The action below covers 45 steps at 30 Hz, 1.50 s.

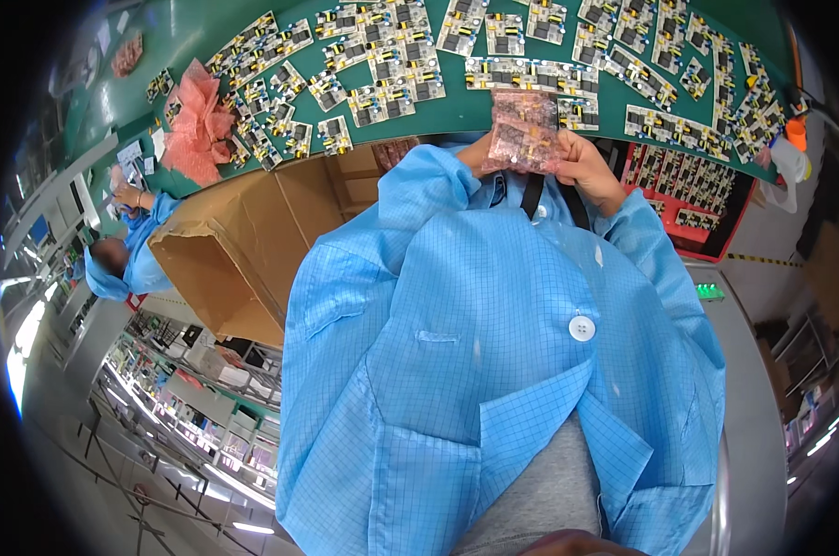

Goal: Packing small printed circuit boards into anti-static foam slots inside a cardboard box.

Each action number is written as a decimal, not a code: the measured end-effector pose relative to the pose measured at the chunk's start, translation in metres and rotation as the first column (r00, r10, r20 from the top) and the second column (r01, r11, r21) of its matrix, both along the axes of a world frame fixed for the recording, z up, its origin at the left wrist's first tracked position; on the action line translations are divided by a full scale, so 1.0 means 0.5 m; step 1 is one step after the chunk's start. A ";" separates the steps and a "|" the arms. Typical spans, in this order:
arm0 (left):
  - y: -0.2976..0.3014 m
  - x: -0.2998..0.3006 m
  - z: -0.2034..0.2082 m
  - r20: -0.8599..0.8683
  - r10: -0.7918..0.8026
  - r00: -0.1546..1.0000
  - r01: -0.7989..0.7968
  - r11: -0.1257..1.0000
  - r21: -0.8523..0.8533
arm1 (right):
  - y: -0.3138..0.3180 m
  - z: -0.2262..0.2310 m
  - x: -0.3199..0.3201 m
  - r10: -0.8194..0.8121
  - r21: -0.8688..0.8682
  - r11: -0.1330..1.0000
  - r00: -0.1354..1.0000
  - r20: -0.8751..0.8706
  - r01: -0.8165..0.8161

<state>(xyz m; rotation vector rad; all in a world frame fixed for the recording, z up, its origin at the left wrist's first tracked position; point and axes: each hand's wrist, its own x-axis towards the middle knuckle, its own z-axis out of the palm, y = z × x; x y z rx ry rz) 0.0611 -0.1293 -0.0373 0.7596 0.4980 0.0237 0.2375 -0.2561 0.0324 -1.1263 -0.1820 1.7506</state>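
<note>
Both hands are at the near edge of the green table, around a pink bubble-wrap bag (523,132) with a circuit board showing through it. My right hand (590,170) pinches the bag's lower right side, thumb on top. At the lower left side of the bag is my left hand (476,155), closed against it; its fingers are mostly hidden behind the bag and sleeve. Just beyond the bag lies a row of joined circuit boards (530,76), and a small board (579,112) sits right of it.
Many circuit boards cover the green table (419,119). Crumpled pink bubble bags (197,130) lie at the left. A cardboard box (243,241) stands below the table's left edge. At the right, a red tray (716,243) holds more boards. Another person (146,250) works far left.
</note>
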 end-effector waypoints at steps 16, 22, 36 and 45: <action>0.043 0.042 0.005 -0.495 0.047 0.868 -0.257 0.894 -0.367 | 0.015 -0.093 0.028 -0.006 -0.136 0.990 0.967 0.253 0.041; 0.006 0.025 -0.042 -0.587 0.164 0.793 -0.071 0.981 0.178 | 0.048 -0.111 0.020 0.012 -0.161 0.986 0.936 0.352 0.048; 0.022 0.054 0.060 -0.131 0.312 0.941 0.114 0.073 0.991 | -0.016 -0.151 -0.049 -0.218 -0.389 0.896 0.976 0.031 0.212; -0.037 0.060 -0.048 -0.244 0.574 0.782 0.383 -0.132 0.914 | 0.049 -0.187 -0.073 -0.396 -0.492 0.785 0.916 0.068 0.376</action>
